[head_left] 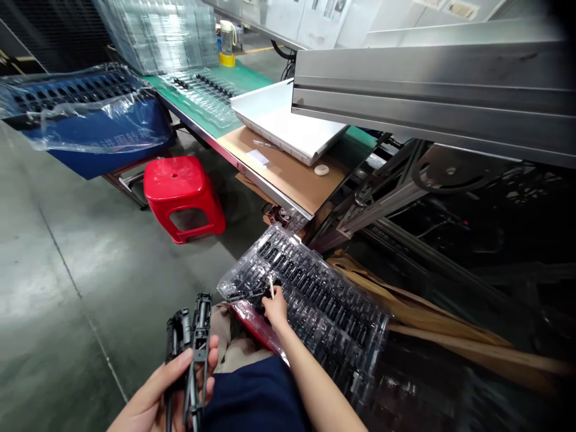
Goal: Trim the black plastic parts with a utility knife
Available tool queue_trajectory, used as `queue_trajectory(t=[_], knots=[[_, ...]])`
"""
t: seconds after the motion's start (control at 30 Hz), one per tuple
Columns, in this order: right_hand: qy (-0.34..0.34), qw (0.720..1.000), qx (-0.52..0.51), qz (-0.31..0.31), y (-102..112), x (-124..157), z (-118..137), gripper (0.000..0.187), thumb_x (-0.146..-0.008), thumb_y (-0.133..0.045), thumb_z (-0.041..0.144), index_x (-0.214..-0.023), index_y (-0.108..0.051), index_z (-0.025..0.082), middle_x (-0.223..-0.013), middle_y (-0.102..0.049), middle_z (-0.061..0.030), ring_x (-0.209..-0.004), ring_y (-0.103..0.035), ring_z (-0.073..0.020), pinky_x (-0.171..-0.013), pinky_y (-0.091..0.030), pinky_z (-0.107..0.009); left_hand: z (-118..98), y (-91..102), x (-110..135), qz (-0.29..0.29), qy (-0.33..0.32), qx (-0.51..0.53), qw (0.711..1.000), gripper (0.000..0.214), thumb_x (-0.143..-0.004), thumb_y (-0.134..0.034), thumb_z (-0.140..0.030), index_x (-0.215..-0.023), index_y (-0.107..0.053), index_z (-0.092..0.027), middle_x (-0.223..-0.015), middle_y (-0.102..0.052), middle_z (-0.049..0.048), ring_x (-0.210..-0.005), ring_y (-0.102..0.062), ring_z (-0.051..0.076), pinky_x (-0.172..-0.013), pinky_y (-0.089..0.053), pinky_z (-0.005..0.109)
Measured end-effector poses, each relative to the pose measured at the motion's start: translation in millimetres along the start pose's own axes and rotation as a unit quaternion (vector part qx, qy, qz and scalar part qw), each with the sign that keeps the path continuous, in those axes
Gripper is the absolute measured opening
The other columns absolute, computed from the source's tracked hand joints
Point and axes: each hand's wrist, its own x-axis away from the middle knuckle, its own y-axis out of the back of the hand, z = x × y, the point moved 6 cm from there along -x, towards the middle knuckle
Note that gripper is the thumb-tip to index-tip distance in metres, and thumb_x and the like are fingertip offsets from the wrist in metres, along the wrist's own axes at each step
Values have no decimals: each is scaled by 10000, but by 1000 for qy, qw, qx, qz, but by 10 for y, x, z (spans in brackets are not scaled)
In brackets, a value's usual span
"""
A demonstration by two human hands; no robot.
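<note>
My left hand (162,393) is at the bottom left, closed around two long black plastic parts (191,348) that stand up out of the fist. My right hand (275,307) reaches forward onto a clear plastic tray (315,294) that lies tilted over my lap and holds several rows of black parts. Its fingers pinch one black part (249,293) at the tray's near left end, and a thin pale stick (271,287) rises by the fingers.
A red stool (182,195) stands on the concrete floor to the left. Behind it is a blue crate (90,120) under plastic film. A long bench (270,174) carries a white tray (288,123), cardboard and clear trays. A metal frame (432,90) overhangs on the right.
</note>
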Motion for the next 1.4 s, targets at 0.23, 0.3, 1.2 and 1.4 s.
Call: queue_trajectory(t=[0.23, 0.3, 1.2, 1.4], knots=[[51, 996, 21, -73, 647, 418, 156, 136, -791, -418, 257, -845, -464, 140, -638, -494, 19, -534, -470, -99, -531, -389, -252, 55, -25, -131, 3, -30, -52, 998, 189, -738, -445, 16, -924, -470, -11, -621, -635, 79, -578, -594, 116, -504, -514, 204], [105, 992, 21, -66, 820, 688, 363, 66, -764, -395, 208, -786, -444, 170, -600, -492, 19, -520, -466, -119, -513, -363, -249, 113, -35, -229, 2, -34, -82, 996, 202, -715, -499, -6, -916, -494, -23, -604, -632, 77, -519, -576, 117, -498, -505, 207], [459, 862, 164, 139, 1559, 1759, 1255, 300, -811, -379, 358, -969, -568, 187, -671, -607, -43, -586, -554, -144, -538, -415, -229, 323, -91, 3, 55, 124, 27, 990, 329, -617, -641, -85, -935, -556, -71, -697, -651, 111, -433, -569, 138, -413, -506, 212], [489, 816, 260, 168, 1601, 1875, 1311, 258, -793, -411, 357, -889, -585, 193, -586, -575, -31, -498, -529, -131, -434, -361, -224, 330, -103, 43, 24, 92, -10, 995, 275, -582, -661, -79, -846, -588, -64, -732, -653, 127, -471, -583, 159, -377, -492, 197]])
